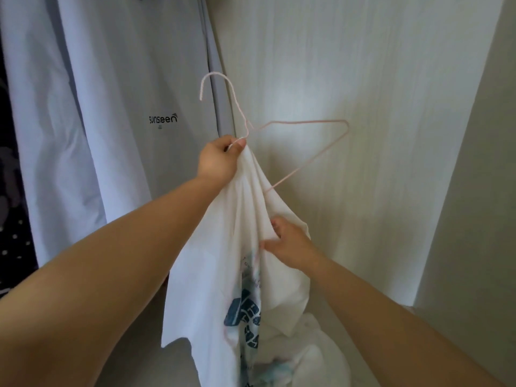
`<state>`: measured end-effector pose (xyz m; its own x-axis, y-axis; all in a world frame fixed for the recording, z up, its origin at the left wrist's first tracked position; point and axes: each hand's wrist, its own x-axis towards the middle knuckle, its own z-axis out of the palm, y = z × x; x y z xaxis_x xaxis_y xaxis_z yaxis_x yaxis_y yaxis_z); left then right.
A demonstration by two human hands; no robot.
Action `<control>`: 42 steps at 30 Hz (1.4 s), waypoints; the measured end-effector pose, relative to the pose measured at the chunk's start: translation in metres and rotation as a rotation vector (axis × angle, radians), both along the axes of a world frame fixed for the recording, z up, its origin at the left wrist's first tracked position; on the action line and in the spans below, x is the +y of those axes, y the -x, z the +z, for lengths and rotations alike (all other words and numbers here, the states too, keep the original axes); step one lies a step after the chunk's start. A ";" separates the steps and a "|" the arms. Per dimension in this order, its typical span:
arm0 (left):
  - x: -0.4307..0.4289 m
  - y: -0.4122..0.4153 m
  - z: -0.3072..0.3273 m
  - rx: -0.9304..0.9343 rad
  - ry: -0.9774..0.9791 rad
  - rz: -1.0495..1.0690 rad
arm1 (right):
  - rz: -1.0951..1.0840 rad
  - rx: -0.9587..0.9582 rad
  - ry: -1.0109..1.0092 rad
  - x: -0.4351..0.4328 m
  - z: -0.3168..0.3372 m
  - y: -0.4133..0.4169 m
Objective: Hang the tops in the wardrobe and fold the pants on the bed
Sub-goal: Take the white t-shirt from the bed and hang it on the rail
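Left edge of frame: dark dotted garment, partly cut off. Next to it, filling the upper left, a pale blue-grey garment hangs with a "sunseen" logo on it. Centre: left hand raised, fingers curled tight round the neck of a pink wire hanger together with a bunched top edge of the white top. The hanger's hook points up and left, free of any rail. Its right shoulder is bare and sticks out toward centre right; its lower wire runs into the cloth and its other shoulder is hidden by the fabric. The top drapes down from the left hand, blue print showing low in the frame. Right of centre, lower: right hand pinches a fold of the top. Hands are well apart, both on the same top. Behind, right half: pale wood-grain wardrobe panel. Bottom centre: crumpled white cloth, kind unclear.
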<state>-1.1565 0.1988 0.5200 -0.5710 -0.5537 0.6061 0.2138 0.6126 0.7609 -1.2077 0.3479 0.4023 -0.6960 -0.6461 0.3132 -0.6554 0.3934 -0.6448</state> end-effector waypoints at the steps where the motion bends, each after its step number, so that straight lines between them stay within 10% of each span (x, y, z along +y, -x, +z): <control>1: -0.003 -0.002 0.003 0.026 -0.011 0.008 | 0.039 0.016 -0.154 0.003 -0.005 0.001; 7: -0.034 -0.023 0.010 0.047 0.186 0.030 | -0.131 0.568 -0.487 0.053 0.006 0.036; 25: -0.024 -0.023 -0.015 0.005 1.182 0.380 | -0.294 0.785 -0.729 0.113 0.076 0.070; 33: 0.038 -0.016 -0.013 -0.078 0.417 0.129 | -0.228 0.752 0.068 0.083 0.105 0.044; 42: 0.033 -0.017 -0.022 0.105 0.295 -0.147 | -0.367 0.269 0.146 0.092 0.111 0.035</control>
